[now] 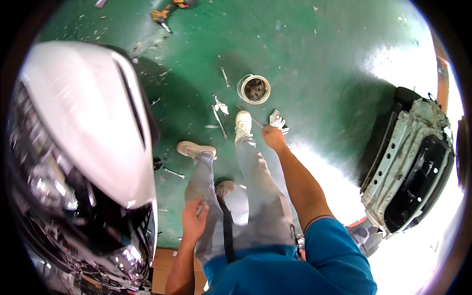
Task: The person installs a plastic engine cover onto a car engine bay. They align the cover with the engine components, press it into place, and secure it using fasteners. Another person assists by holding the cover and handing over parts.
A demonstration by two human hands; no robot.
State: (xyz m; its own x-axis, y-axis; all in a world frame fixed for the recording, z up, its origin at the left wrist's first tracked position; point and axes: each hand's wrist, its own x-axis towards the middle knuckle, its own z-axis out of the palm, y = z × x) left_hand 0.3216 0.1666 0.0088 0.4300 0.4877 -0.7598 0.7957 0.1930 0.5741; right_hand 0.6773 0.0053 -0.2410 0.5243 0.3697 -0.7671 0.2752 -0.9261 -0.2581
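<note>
"Where's the left hand [194, 219]?"

"Nearest, in front of the left leg, fingers curled. I can't tell whether they grip anything."

"And the right hand [272, 136]?"

"Farther out and low, fingers closed on one end of a thin rod [257, 123], which slants past the toe of a pale shoe [243, 127]."

"What's around it?"

"A white glove [277, 119] just beside that hand, a long metal tool [220, 122] left of the shoe, then a bucket [268, 90] and, farthest, a yellow drill [159, 15]."
</note>
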